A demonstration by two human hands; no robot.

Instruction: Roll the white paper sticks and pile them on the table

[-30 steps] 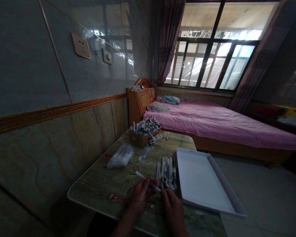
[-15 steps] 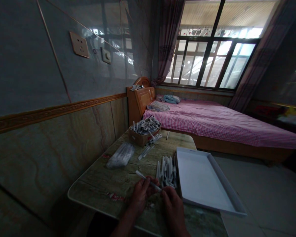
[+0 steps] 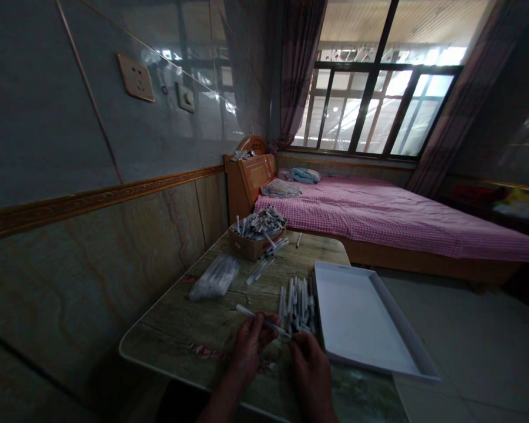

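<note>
Over the near part of the table, a slim whitish pen (image 3: 245, 311) is stretched between my hands, slanting down to the right. My left hand (image 3: 250, 343) is closed around its middle, with one end sticking out past the fingers. The fingertips of my right hand (image 3: 311, 364) pinch the other end, and what exactly lies under them is hidden. Just beyond my hands lies a pile of similar white and grey pens (image 3: 297, 302). It sits close against the left side of a shallow white tray (image 3: 361, 317).
A cardboard box (image 3: 247, 248) heaped with pens stands at the table's far side, several loose pens (image 3: 261, 271) beside it. Left of them lies a clear plastic bag (image 3: 216, 277). Behind the table (image 3: 171, 335) is a bed (image 3: 357, 202); a tiled wall runs along the left.
The pen has shifted slightly left with my left hand, and its right end shows a little more between my hands. Both hands keep their hold. The view has turned slightly.
</note>
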